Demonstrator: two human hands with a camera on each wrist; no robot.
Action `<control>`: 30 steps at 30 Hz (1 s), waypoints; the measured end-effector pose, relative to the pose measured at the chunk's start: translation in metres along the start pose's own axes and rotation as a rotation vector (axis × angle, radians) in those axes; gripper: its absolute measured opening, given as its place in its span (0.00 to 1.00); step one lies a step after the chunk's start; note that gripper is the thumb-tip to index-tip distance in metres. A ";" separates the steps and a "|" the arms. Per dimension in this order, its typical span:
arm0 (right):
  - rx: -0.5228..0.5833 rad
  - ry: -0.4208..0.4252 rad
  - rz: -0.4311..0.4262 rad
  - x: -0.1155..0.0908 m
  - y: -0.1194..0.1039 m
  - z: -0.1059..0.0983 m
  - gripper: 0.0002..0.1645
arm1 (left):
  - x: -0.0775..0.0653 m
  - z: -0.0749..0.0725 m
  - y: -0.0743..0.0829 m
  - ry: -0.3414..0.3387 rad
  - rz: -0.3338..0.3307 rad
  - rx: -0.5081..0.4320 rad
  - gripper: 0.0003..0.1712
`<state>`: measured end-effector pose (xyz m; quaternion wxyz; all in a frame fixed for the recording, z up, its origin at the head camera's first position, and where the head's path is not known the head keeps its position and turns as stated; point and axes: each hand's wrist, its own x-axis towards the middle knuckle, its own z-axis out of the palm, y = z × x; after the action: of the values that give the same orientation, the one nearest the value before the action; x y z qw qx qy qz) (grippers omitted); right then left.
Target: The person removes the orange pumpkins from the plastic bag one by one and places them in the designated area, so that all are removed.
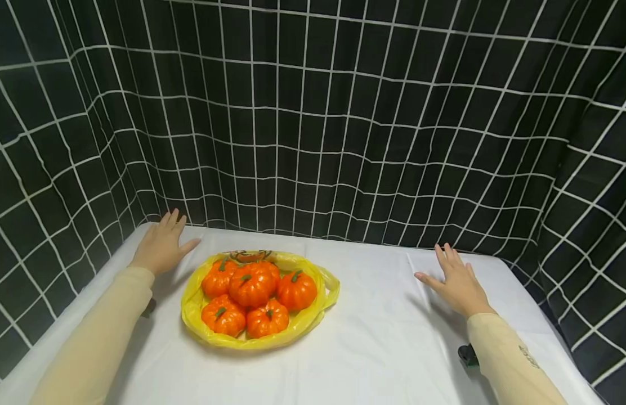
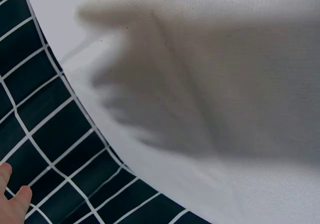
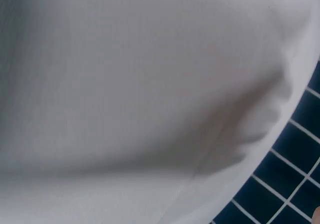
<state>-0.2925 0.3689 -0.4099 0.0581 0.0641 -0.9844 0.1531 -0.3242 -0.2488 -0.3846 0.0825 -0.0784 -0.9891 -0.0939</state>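
Observation:
Several small orange pumpkins (image 1: 252, 286) with green stems lie together in a yellow plastic bag (image 1: 201, 333), its mouth spread wide and rolled down around them. To the left of the bag is my left hand (image 1: 161, 243), fingers straight and thumb apart, holding nothing. My right hand (image 1: 457, 284) is far to the right of the bag, its fingers also straight and spread, with nothing in it. Shadows of both hands fall on the white cloth below. Only fingertips (image 2: 17, 204) show in the left wrist view, and a sliver of a finger (image 3: 316, 215) in the right.
A white cloth (image 1: 374, 337) covers the table. Dark curtains with a white grid (image 1: 323, 124) close in the back and both sides. A small black device (image 1: 467, 355) shows under the right wrist. The bag's knotted handle end (image 1: 332, 288) points right.

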 end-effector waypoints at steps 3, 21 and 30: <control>0.014 0.012 -0.011 -0.001 -0.003 0.002 0.61 | -0.002 0.000 0.001 -0.005 -0.003 -0.022 0.46; 0.096 -0.009 -0.037 -0.008 -0.023 0.011 0.63 | -0.015 -0.007 0.013 -0.027 -0.001 -0.126 0.48; 0.144 -0.031 -0.029 -0.017 -0.037 0.011 0.66 | -0.021 -0.007 0.016 -0.025 -0.022 -0.168 0.50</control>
<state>-0.2719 0.3327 -0.4117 0.0401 0.0846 -0.9706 0.2218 -0.2999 -0.2373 -0.3791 0.0625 -0.0752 -0.9794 -0.1764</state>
